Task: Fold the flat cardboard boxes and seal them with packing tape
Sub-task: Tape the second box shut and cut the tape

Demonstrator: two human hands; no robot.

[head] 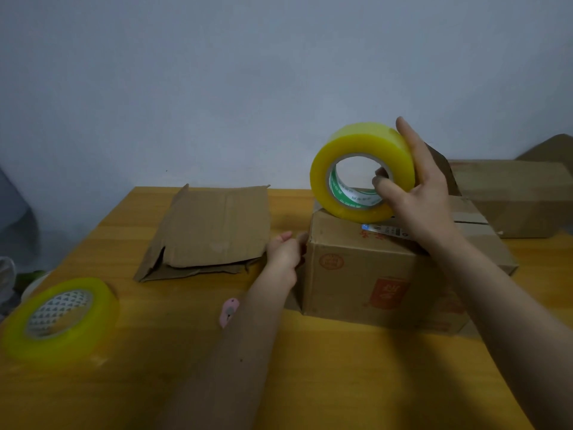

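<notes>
A folded brown cardboard box point(366, 274) with red print stands on the yellow wooden table point(310, 383), right of centre. My right hand point(418, 193) holds a yellow packing tape roll point(356, 150) upright on the box's top left edge, thumb inside the core. My left hand point(286, 251) presses against the box's upper left side, fingers curled; whether it pinches a tape end I cannot tell. A flat cardboard box point(210, 228) lies to the left of it. A second tape roll point(62, 318) lies flat at the table's near left.
A small pink cutter point(228, 311) lies on the table beside my left forearm. More cardboard boxes point(521, 193) stand at the back right against the grey wall. Dark objects sit off the table's left edge.
</notes>
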